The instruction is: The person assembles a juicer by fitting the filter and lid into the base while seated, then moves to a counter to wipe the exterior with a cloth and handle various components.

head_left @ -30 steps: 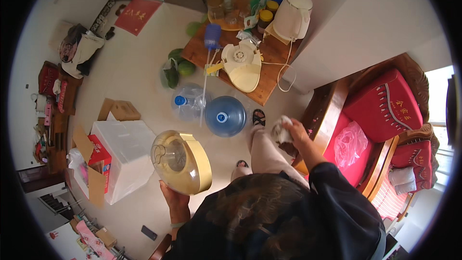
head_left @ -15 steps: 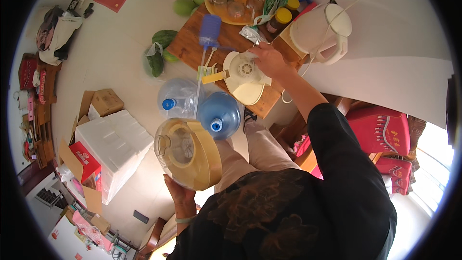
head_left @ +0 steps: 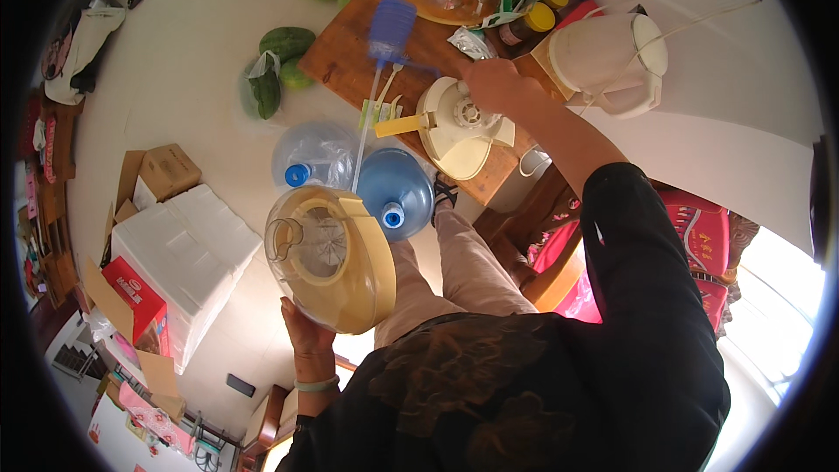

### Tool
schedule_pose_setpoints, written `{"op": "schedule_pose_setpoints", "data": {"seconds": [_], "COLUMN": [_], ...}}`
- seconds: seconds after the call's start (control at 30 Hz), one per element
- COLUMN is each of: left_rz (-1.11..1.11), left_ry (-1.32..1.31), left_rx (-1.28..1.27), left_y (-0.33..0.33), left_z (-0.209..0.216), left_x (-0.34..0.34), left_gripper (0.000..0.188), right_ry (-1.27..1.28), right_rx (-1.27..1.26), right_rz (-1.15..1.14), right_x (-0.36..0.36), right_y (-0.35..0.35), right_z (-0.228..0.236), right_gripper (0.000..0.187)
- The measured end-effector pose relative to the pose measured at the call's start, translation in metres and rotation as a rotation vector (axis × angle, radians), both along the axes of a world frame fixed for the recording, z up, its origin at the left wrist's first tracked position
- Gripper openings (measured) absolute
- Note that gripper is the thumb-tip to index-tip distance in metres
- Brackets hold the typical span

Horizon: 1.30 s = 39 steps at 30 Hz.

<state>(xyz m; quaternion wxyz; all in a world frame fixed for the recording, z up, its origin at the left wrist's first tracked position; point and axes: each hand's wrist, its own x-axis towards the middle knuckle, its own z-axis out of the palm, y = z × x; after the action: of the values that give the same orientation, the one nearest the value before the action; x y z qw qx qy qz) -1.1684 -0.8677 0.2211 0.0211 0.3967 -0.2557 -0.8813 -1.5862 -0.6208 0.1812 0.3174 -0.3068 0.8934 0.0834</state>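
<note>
My left hand (head_left: 308, 330) grips a large rounded tank (head_left: 371, 275) of yellowish plastic from below. It looks like a humidifier's water tank, tilted, with a see-through domed side. Over the wooden table (head_left: 345, 57), my right hand (head_left: 494, 87) is closed at the upper edge of a cream plastic base (head_left: 461, 153). What its fingers hold, if anything, is hidden. A round slotted part lies in the base, and a yellow bar (head_left: 398, 126) sticks out at its left. Beyond it stands a blue hand pump (head_left: 391, 31) with a long tube.
A blue water jug (head_left: 398, 188) and a clear water jug (head_left: 315, 153) stand below the table. A cream kettle (head_left: 603, 52), a tray of glasses (head_left: 415, 4) and yellow-lidded jars (head_left: 537, 17) crowd the back. Watermelons (head_left: 287, 42) and a white foam box (head_left: 188, 245) lie leftward.
The view has shifted a little. My right hand has moved slightly along the base's upper edge, its fingers now turned inward; a white bit seen at them before is hidden. My left hand still holds the tank.
</note>
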Motion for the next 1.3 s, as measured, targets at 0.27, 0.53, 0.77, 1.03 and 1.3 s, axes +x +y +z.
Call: {"op": "schedule_pose_setpoints", "data": {"seconds": [0.27,0.53,0.77,1.03,1.3], "left_rz": [0.059,0.085,0.079,0.044,0.077], "left_ry": [-0.006,0.009,-0.007,-0.014,0.004], "left_rx": [0.03,0.04,0.038,0.036,0.062], "left_y": [0.006,0.016,0.02,0.025,0.024], "left_z": [-0.01,-0.012,-0.013,-0.017,-0.019], "left_x": [0.026,0.032,0.019,0.021,0.019], "left_gripper": [0.088,0.085,0.086,0.09,0.084], "right_ry": [0.038,0.136,0.138,0.133,0.15], "right_rx": [0.017,-0.946,-0.575,-0.702,-0.097], "right_rz": [0.064,-0.79,-0.589,-0.243,-0.168], "right_x": [-0.006,0.018,0.037,0.046,0.047], "right_y": [0.001,0.065,0.102,0.062,0.054], "right_z": [-0.02,-0.003,-0.005,-0.014,-0.024], "right_gripper": [0.024,0.026,0.034,0.029,0.021]}}
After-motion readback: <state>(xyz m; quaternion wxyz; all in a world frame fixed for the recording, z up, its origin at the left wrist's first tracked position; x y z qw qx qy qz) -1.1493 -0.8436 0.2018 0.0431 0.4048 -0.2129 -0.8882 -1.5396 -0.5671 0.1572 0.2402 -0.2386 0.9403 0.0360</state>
